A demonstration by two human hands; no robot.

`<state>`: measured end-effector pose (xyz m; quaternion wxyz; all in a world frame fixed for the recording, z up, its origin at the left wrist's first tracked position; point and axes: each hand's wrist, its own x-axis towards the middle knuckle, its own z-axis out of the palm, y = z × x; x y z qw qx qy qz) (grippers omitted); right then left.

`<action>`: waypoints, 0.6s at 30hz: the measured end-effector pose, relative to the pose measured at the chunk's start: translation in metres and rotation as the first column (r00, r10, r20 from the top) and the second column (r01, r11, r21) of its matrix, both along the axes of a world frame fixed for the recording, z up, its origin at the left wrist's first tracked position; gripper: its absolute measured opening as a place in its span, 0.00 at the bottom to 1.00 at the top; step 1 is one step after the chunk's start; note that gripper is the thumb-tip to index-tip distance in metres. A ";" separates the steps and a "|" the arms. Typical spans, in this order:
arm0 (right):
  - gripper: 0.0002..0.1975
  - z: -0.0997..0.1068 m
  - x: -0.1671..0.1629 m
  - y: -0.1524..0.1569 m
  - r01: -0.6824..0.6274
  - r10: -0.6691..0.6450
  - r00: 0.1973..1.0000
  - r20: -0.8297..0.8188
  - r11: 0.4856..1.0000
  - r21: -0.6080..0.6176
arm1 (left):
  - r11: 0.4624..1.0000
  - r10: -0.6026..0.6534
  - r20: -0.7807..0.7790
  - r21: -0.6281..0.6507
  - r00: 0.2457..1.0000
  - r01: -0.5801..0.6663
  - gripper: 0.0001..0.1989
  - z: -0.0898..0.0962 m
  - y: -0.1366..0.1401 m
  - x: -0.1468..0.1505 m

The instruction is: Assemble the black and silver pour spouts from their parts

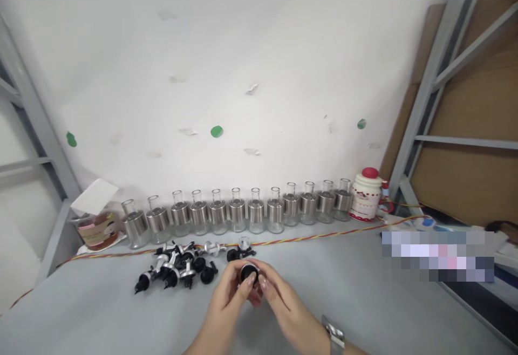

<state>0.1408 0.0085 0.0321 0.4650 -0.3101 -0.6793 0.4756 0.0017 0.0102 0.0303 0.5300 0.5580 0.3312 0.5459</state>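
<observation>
My left hand (231, 293) and my right hand (279, 295) meet low in the middle of the view. Between them is a black and silver bottle stopper (249, 275), its round black side facing me. Both thumbs press near its lower edge, and the fingers curl around behind it, partly hidden. Left of my hands lies a loose pile of similar bottle stoppers (172, 274). Just beyond my fingertips sit a few more pieces, including a small clear ring-like part (244, 243).
A row of glass bottles with steel sleeves (217, 212) lines the back of the grey table (101, 312). A red and yellow twisted cord (299, 238) runs before them. A jar (98, 231) stands left, a white canister with a red knob (365, 196) right.
</observation>
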 end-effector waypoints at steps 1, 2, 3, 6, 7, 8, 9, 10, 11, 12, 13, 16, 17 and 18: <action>0.17 0.000 0.000 0.000 0.000 0.000 1.000 -0.019 1.000 -0.013 | 1.000 0.001 0.012 -0.014 1.000 -0.001 0.08 0.000 0.000 0.001; 0.17 -0.001 -0.001 0.001 0.003 -0.004 0.999 -0.036 0.999 -0.032 | 1.000 0.002 0.025 -0.030 1.000 -0.001 0.09 0.000 0.001 0.001; 0.17 -0.002 -0.002 0.001 0.008 -0.011 0.999 -0.052 0.998 -0.055 | 0.999 0.002 0.037 -0.049 0.999 0.000 0.10 0.000 0.001 0.002; 0.19 -0.006 -0.004 0.004 0.034 -0.044 0.996 -0.081 0.992 -0.124 | 0.994 0.011 0.051 -0.106 0.999 -0.006 0.14 -0.002 0.000 0.006; 0.20 -0.008 -0.005 0.005 0.036 -0.049 0.995 -0.084 0.989 -0.146 | 0.993 0.019 0.046 -0.121 0.999 -0.013 0.15 -0.003 0.000 0.007; 0.21 -0.009 -0.006 0.006 0.035 -0.050 0.995 -0.086 0.985 -0.167 | 0.991 0.031 0.038 -0.132 0.999 -0.026 0.16 -0.005 0.000 0.008; 0.22 -0.010 -0.008 0.006 0.030 -0.047 0.995 -0.086 0.982 -0.184 | 0.989 0.044 0.031 -0.140 0.999 -0.039 0.17 -0.006 0.000 0.010; 0.22 -0.010 -0.009 0.006 0.023 -0.041 0.995 -0.086 0.980 -0.198 | 0.988 0.055 0.026 -0.145 0.998 -0.051 0.17 -0.008 -0.001 0.011; 0.22 -0.011 -0.011 0.007 0.017 -0.035 0.996 -0.086 0.978 -0.210 | 0.987 0.063 0.024 -0.151 0.998 -0.059 0.17 -0.010 -0.001 0.012; 0.22 -0.011 -0.012 0.007 0.013 -0.032 0.996 -0.085 0.976 -0.216 | 0.985 0.072 0.026 -0.160 0.997 -0.067 0.16 -0.012 0.000 0.012; 0.22 -0.010 -0.013 0.007 0.013 -0.031 0.996 -0.081 0.976 -0.219 | 0.982 0.081 0.032 -0.172 0.996 -0.074 0.16 -0.014 0.000 0.013; 0.22 -0.009 -0.014 0.007 0.029 -0.045 0.997 -0.069 0.976 -0.215 | 0.967 0.114 0.081 -0.238 0.990 -0.092 0.18 -0.018 0.001 0.013; 0.22 -0.009 -0.014 0.007 0.036 -0.052 0.996 -0.068 0.976 -0.213 | 0.961 0.122 0.099 -0.259 0.988 -0.092 0.18 -0.019 0.002 0.013; 0.22 -0.009 -0.014 0.007 0.041 -0.057 0.996 -0.070 0.976 -0.213 | 0.957 0.121 0.113 -0.276 0.986 -0.086 0.19 -0.019 0.003 0.013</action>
